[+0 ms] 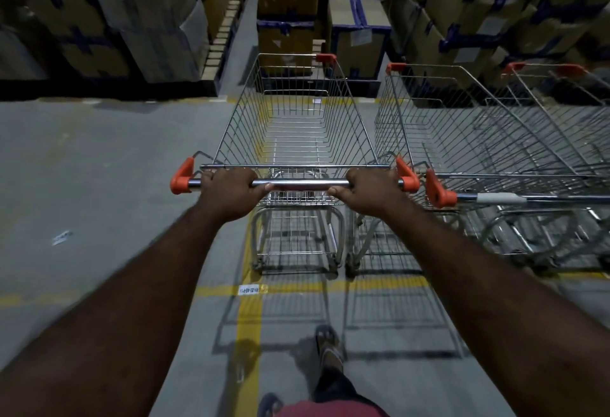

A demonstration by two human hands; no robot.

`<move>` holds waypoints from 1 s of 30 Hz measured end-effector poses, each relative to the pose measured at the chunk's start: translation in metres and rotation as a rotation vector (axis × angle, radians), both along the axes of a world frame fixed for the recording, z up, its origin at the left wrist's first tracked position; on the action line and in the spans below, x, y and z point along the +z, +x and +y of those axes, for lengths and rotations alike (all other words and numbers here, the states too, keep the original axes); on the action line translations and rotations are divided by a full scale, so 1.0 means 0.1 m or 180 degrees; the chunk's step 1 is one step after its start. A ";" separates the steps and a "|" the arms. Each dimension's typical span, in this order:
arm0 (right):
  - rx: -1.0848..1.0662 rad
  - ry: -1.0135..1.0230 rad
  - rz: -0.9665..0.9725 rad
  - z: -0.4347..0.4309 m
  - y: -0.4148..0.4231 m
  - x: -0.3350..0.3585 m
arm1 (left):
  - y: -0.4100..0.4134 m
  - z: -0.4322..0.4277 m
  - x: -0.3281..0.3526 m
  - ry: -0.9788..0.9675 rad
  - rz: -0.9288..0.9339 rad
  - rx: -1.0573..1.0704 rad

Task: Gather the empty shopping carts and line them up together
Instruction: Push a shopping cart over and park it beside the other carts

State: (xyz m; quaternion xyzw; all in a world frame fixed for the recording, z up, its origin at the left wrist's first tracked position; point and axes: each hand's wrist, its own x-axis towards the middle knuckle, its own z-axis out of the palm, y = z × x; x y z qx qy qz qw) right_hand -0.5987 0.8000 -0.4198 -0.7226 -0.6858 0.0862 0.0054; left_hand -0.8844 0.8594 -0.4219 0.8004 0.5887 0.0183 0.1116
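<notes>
Left hand (229,193) and right hand (371,192) both curled round chrome handle (302,182) of empty cart (293,126). Grey concrete floor (99,169), yellow lines (249,317), stacked cartons (142,13) ahead. Second cart (462,132) just beside, right.

Silver cart (293,119), orange handle caps (181,176)

Hands: left hand (228,190) and right hand (369,190) grip the cart handle (302,182).
Neighbour: second cart (462,139) just beside, right.
Floor (99,159): yellow lines.
</notes>
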 end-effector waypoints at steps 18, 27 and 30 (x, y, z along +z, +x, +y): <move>0.0011 0.0035 -0.0039 -0.24 -0.07 0.02 | -0.08 -0.25 -0.02 -0.0007 -0.0134 -0.0046; 0.0014 0.0102 -0.0044 -0.28 -0.06 -0.02 | -0.08 -0.29 -0.05 0.0094 -0.0116 -0.0034; 0.0019 0.0110 0.0013 -0.30 -0.08 -0.02 | -0.10 -0.30 -0.07 0.0119 -0.0108 -0.0028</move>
